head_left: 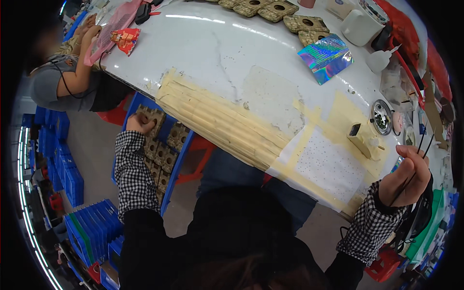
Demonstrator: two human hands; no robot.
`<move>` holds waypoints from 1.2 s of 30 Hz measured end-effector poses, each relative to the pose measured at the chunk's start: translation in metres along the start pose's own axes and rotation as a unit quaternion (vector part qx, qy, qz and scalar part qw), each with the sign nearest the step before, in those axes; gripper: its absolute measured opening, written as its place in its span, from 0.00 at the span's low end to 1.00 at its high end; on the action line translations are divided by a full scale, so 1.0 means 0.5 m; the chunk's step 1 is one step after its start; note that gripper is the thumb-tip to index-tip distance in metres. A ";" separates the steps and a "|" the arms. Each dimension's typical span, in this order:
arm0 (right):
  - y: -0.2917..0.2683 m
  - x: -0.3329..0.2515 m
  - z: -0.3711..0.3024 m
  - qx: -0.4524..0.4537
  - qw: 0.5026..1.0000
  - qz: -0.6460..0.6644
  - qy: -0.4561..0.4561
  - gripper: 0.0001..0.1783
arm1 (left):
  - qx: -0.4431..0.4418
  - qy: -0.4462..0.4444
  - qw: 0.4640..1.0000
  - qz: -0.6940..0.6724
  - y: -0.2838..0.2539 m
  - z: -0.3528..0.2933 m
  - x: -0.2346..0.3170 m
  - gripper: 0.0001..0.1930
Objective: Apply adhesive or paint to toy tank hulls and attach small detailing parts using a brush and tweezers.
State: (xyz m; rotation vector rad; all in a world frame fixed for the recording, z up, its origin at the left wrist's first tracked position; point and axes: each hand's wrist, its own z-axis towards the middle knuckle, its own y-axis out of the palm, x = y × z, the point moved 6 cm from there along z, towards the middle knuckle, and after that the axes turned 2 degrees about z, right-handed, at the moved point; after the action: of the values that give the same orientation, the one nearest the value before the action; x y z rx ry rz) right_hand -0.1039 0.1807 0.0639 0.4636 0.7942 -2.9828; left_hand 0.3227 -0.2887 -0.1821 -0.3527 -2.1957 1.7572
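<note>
My left hand [140, 123] is over the far end of a blue tray [175, 186] beside the table. Its fingers are closed on a camouflage-patterned part [155, 117] with a round hole. Several similar camouflage parts [166, 157] lie in rows in that tray. At the right, my right hand [408, 179] holds dark tweezers [429, 145] between thumb and fingers, their two tips apart and pointing away from me. Nearest to this hand on the table stand a small tan box-shaped holder [360, 141] and a white sheet covered with small dark dots [328, 162].
Tan tape strips [217, 121] cover the table's near edge. More camouflage parts [275, 10] lie at the far side by a shiny holographic pouch [326, 58]. A round metal dish [381, 117] and a white squeeze bottle [379, 60] stand right. Another person sits far left; blue trays [92, 232] are stacked below.
</note>
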 end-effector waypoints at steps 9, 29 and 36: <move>0.003 0.015 0.001 -0.021 1.000 0.003 0.015 0.09 | -0.137 -0.082 0.957 0.243 0.226 0.158 -0.081 0.18; 0.001 0.006 0.006 -0.036 0.999 0.003 0.019 0.10 | 0.314 -0.103 0.940 -0.079 0.088 0.009 -0.183 0.16; -0.004 0.006 0.006 -0.031 0.999 0.010 0.013 0.11 | -0.561 0.163 0.738 0.339 0.179 -0.313 0.126 0.19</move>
State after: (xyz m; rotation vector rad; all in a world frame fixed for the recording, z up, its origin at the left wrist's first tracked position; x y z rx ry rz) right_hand -0.1079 0.1813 0.0666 0.5050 0.8758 -2.9309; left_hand 0.3250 -0.1047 -0.2328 -1.7251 -2.7125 0.1752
